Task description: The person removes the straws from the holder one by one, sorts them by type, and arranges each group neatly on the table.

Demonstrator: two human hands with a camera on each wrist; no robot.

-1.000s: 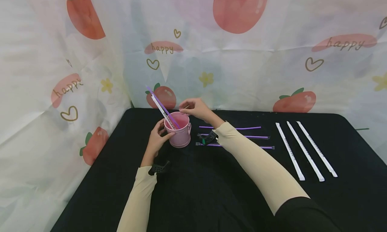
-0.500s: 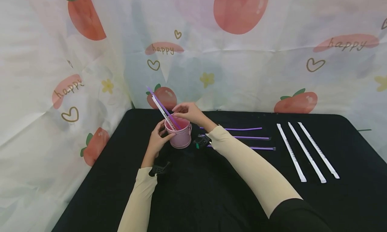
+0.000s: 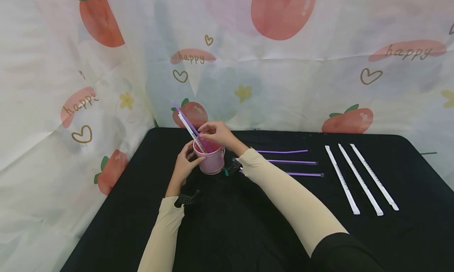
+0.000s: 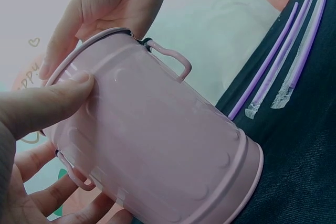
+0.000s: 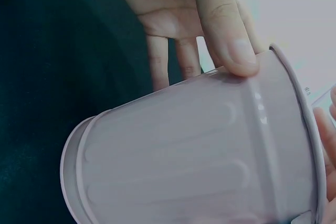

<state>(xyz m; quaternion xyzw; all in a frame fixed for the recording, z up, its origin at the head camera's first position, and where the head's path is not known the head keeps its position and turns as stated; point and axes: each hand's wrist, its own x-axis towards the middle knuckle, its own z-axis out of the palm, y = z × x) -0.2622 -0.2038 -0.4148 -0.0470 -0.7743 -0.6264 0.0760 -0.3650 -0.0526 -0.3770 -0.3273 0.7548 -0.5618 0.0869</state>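
My left hand (image 3: pixel 182 167) grips a small pink metal bucket (image 3: pixel 211 163); its thumb (image 4: pixel 58 100) lies on the near side and its fingers spread round the other side. Leaning out of the bucket to the left are a purple straw (image 3: pixel 187 118) and a paper-wrapped white straw (image 3: pixel 189 128). Above the rim, my right hand (image 3: pixel 220 136) has its thumb and fingertips right at the purple straw; I cannot tell whether they pinch it. In the left wrist view the right hand (image 4: pixel 121 3) reaches behind the rim, its fingertips partly hidden.
Three purple straws (image 3: pixel 298 162) lie on the black tablecloth (image 3: pixel 227 224), partly covered by the right forearm. Farther right lie three white wrapped straws (image 3: pixel 360 179). A printed cloth backdrop (image 3: pixel 283 79) rises behind the table and along its left side.
My right hand has moved left and slightly down, from beyond the bucket's right rim to the purple straw leaning in it. The left hand keeps its grip on the bucket.
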